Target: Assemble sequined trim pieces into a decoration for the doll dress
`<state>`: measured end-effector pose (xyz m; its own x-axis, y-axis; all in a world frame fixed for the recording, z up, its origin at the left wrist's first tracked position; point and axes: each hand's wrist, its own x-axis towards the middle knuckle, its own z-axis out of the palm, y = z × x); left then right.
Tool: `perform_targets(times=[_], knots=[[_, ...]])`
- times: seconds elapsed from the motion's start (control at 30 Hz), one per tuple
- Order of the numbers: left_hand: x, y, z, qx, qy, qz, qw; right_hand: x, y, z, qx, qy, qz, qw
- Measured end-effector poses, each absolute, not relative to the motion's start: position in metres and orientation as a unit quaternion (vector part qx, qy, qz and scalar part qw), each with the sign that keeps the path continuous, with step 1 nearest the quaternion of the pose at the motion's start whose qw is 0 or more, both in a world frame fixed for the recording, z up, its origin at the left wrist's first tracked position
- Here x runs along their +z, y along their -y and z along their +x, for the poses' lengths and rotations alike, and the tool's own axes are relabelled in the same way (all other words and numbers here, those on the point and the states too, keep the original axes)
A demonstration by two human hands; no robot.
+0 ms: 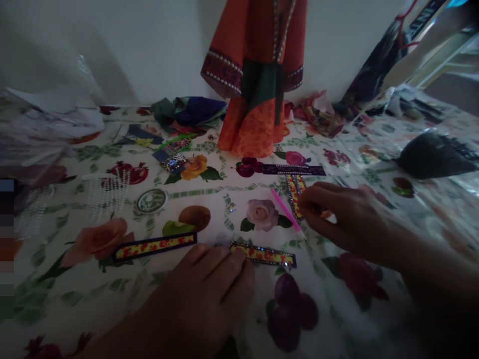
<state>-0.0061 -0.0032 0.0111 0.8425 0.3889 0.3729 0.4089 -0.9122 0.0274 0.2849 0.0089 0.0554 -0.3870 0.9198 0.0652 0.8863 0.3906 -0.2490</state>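
My left hand (220, 279) is low in the middle of the view, fingers bent and close together, pressing on the left end of a yellow-and-red decorated strip (273, 255) with a dark border edged in shiny stones. Left of that hand lies a similar strip (155, 247) with a plain dark border. My right hand (344, 214) has thumb and forefinger brought together at the right edge of an upright stone-edged strip (295, 192); anything between the fingertips is hidden. A pink stick with a pale thin tip (285, 209) lies just left of it.
Behind stands a cone-shaped red, orange and green garment figure (258, 99). A dark beaded strip (294, 170) lies before it. Bead strings (108, 192), a round lid-like disc (151, 201), a packet of shiny stones (174, 162) and fabric scraps (198, 110) lie left; a black bag-like bundle (436, 154) right.
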Motion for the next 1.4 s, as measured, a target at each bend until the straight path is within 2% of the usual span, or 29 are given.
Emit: perform_targets(times=[0.1, 0.2, 0.4, 0.5, 0.7, 1.0, 1.17, 1.4], knots=[[0.014, 0.003, -0.005, -0.195, 0.209, -0.957, 0.036, 0.045, -0.008, 0.275, 0.082, 0.825, -0.556, 0.051], [0.018, 0.002, -0.003, -0.181, 0.204, -0.961, 0.038, 0.034, -0.006, 0.268, 0.075, 0.819, -0.567, 0.043], [0.014, 0.005, -0.002, -0.18, 0.192, -0.963, 0.06, 0.033, -0.003, 0.27, 0.081, 0.812, -0.571, 0.085], [0.009, 0.008, 0.0, -0.179, 0.206, -0.96, 0.063, 0.042, 0.0, 0.266, 0.093, 0.81, -0.563, 0.139], [0.009, 0.011, 0.003, -0.18, 0.22, -0.957, 0.057, 0.052, 0.012, 0.248, 0.196, 0.794, -0.533, 0.216], [0.007, 0.011, 0.004, -0.18, 0.223, -0.955, 0.072, 0.036, 0.008, 0.248, 0.29, 0.754, -0.493, 0.322], [0.007, 0.009, 0.003, -0.185, 0.221, -0.955, 0.076, 0.031, 0.002, 0.246, 0.338, 0.732, -0.474, 0.354], [0.005, 0.008, 0.003, -0.196, 0.216, -0.954, 0.073, 0.053, 0.004, 0.24, 0.264, 0.773, -0.481, 0.318]])
